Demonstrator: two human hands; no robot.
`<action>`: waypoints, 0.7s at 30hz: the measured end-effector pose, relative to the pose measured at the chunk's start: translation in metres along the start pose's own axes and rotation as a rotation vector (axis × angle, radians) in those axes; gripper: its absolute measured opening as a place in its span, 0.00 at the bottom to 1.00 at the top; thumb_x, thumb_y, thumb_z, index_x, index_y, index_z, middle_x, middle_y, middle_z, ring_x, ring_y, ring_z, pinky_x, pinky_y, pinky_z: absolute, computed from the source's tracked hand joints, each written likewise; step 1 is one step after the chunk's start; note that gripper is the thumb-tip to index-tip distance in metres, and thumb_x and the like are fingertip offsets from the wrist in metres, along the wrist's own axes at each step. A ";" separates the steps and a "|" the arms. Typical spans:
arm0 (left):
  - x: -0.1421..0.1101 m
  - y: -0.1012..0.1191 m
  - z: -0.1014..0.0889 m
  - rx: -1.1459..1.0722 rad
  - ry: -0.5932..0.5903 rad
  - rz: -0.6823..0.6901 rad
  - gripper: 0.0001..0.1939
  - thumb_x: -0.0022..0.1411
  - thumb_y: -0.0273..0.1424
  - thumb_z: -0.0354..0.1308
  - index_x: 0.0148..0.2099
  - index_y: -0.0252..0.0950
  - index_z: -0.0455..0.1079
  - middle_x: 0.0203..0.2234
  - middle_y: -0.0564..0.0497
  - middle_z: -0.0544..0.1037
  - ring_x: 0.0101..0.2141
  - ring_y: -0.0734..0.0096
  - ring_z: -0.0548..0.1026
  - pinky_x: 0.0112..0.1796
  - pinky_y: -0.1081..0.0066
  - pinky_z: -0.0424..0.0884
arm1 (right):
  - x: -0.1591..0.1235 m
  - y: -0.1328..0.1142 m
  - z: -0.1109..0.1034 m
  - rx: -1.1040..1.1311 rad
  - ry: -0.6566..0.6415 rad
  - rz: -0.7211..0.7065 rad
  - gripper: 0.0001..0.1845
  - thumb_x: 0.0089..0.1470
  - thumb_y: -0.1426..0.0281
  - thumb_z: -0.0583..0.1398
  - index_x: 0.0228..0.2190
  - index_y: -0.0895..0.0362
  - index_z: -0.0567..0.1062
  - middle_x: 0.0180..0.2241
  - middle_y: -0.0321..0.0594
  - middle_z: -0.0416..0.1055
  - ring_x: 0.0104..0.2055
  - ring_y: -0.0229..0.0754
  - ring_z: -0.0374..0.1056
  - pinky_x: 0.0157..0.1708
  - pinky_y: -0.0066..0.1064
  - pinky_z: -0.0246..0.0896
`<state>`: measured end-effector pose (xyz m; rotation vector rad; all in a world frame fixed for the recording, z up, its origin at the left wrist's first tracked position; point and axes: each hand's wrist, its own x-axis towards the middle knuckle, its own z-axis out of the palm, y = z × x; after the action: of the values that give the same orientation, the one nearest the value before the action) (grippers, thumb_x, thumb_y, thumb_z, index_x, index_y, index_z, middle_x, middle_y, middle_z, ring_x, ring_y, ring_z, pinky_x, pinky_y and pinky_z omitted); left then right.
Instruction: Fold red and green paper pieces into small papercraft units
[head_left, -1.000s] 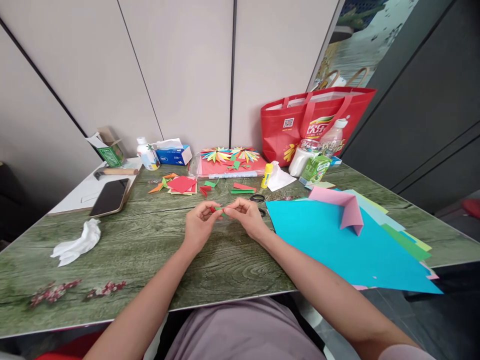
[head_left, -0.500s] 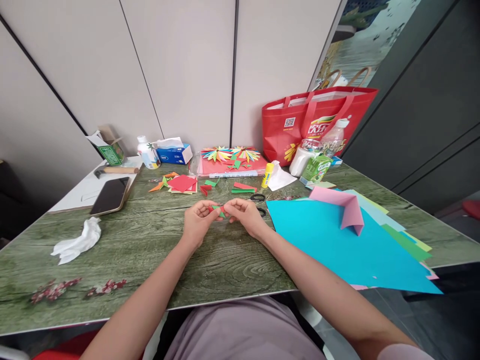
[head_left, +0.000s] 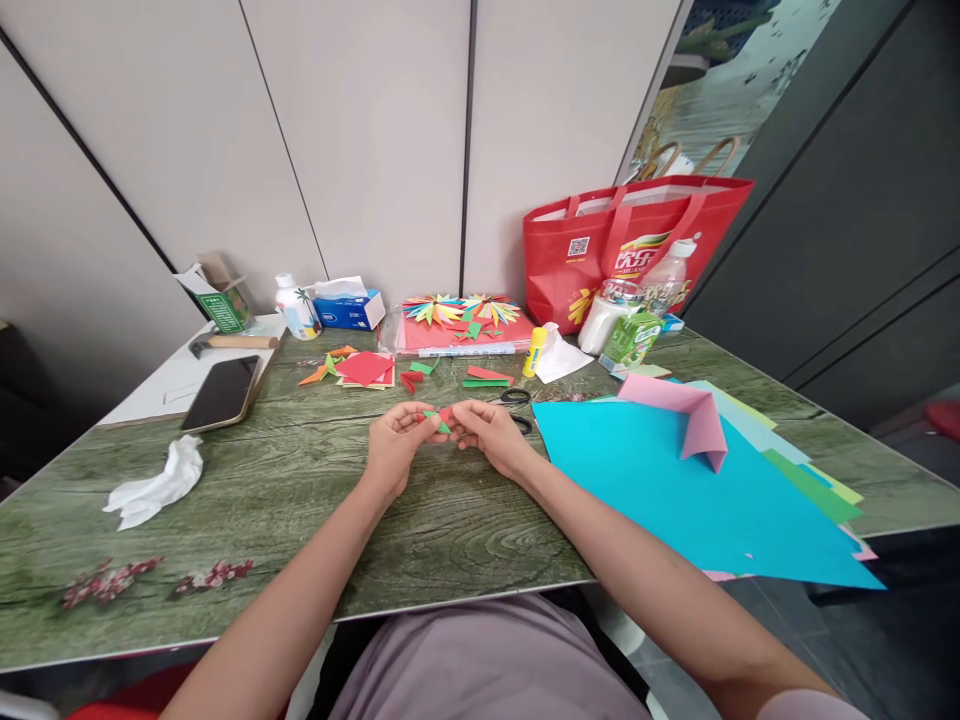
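Between my two hands is a small piece of folded paper (head_left: 437, 421), red and green, held just above the table. My left hand (head_left: 397, 440) pinches its left side between thumb and fingers. The red right end sits in the closed fingertips of my right hand (head_left: 486, 428). My fingers hide part of the folds. Right behind my right hand lie black-handled scissors (head_left: 516, 397), partly covered by it. Folded red and green strips (head_left: 487, 377) and a small red folded piece (head_left: 411, 381) rest just beyond my hands.
Blue paper (head_left: 645, 480) tops a stack on the right, with a folded pink sheet (head_left: 675, 400) on it. Behind are a glue stick (head_left: 534, 352), a red bag (head_left: 570, 250) and paper stars (head_left: 433, 309). A phone (head_left: 221, 393), hammer (head_left: 232, 342) and crumpled tissue (head_left: 157, 485) lie left.
The folded paper has turned a little between my fingers, and more of its red and green faces shows. My right fingers have shifted slightly along its right end. The table things are unmoved.
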<state>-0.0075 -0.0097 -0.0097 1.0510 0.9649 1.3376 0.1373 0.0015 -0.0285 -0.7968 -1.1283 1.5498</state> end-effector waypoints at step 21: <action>0.000 -0.001 0.000 0.050 -0.102 -0.066 0.15 0.43 0.35 0.65 0.31 0.31 0.70 0.20 0.52 0.75 0.23 0.70 0.74 0.26 0.70 0.73 | 0.000 0.000 0.002 -0.061 0.143 -0.014 0.13 0.34 0.63 0.66 0.24 0.58 0.75 0.24 0.34 0.71 0.24 0.33 0.64 0.23 0.25 0.61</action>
<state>-0.0069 -0.0099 -0.0106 1.1058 0.9527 1.2000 0.1353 0.0013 -0.0280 -0.9239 -1.0779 1.4291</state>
